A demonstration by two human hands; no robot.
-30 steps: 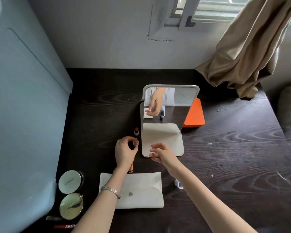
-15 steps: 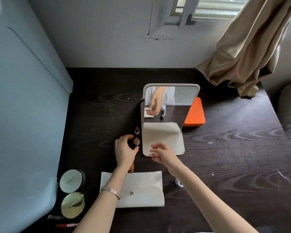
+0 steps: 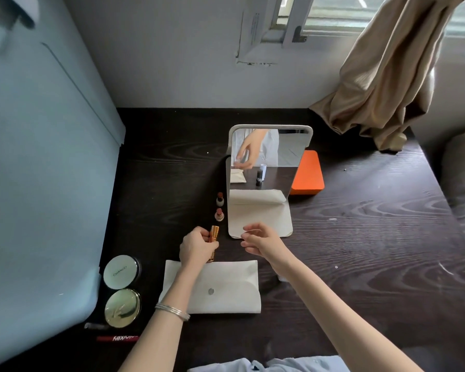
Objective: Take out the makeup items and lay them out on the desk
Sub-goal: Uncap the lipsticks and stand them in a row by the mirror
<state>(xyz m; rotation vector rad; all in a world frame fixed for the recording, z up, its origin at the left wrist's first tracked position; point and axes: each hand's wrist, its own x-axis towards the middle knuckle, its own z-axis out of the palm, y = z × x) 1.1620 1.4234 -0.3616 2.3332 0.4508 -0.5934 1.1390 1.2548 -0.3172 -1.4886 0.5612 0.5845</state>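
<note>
On the dark wooden desk [image 3: 360, 237] lies a white makeup pouch [image 3: 226, 288] near the front. My left hand [image 3: 196, 247] grips a gold lipstick tube [image 3: 214, 233] just beyond the pouch. Two small lipsticks [image 3: 219, 208] stand upright in a row left of the mirror base. My right hand [image 3: 263, 241] hovers over the front of the mirror base, fingers loosely curled, holding nothing. A white round compact [image 3: 120, 271] and a gold round compact [image 3: 122, 307] lie at the front left, with a red pencil [image 3: 117, 338] below them.
A standing mirror [image 3: 266, 157] on a white base sits mid-desk, an orange box [image 3: 308, 174] behind it. A pale blue panel [image 3: 38, 170] walls the left side. A beige curtain [image 3: 387, 71] hangs at the back right. A small white object [image 3: 282, 277] lies under my right forearm.
My left hand let go of the second small lipstick, now standing by the mirror base, drew back toward the pouch and took hold of the gold tube. My right hand barely moved.
</note>
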